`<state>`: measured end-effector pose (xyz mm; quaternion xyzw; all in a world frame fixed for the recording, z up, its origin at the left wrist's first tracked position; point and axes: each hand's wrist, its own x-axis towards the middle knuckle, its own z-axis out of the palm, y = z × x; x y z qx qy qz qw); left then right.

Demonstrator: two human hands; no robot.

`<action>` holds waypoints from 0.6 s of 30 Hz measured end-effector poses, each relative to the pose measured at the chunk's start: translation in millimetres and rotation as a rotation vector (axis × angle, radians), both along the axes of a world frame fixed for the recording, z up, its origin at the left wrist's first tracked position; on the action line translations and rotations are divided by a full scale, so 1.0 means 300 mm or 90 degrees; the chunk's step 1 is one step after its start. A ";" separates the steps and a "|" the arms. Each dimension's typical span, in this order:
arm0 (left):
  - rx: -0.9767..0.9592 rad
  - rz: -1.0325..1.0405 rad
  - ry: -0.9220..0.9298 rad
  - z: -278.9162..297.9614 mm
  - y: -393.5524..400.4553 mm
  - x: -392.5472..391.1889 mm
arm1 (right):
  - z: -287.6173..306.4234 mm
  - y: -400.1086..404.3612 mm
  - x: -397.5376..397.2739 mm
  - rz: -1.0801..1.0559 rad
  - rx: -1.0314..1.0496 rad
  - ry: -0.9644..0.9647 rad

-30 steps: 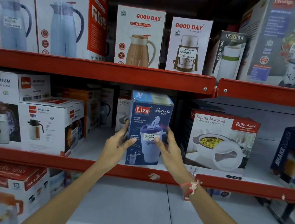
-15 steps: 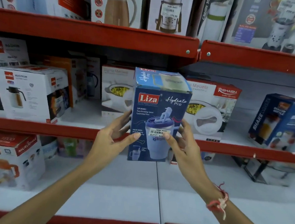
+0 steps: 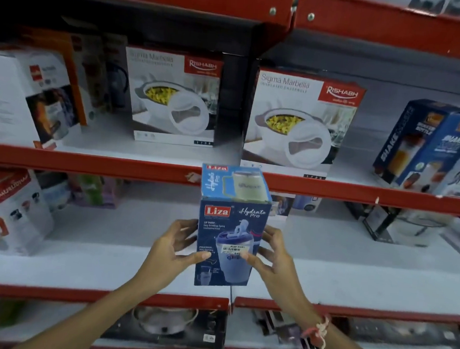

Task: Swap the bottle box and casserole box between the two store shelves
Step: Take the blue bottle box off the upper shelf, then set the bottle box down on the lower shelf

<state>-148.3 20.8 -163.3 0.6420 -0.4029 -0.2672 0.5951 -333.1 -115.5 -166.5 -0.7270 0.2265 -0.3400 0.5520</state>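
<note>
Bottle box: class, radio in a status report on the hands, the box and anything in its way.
Left hand and right hand grip the bottle box, upright. Held before the lower shelf. Casserole boxes on the shelf above. Nothing blocking.

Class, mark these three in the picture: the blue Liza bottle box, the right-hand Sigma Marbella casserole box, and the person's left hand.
Liza bottle box (image 3: 232,229): head view, front face.
Right-hand Sigma Marbella casserole box (image 3: 301,125): head view, front face.
Left hand (image 3: 174,250): head view, back of hand.
</note>
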 end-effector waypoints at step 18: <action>0.151 0.086 -0.014 -0.298 -0.163 0.056 | -0.358 -0.078 0.155 -0.063 0.060 0.121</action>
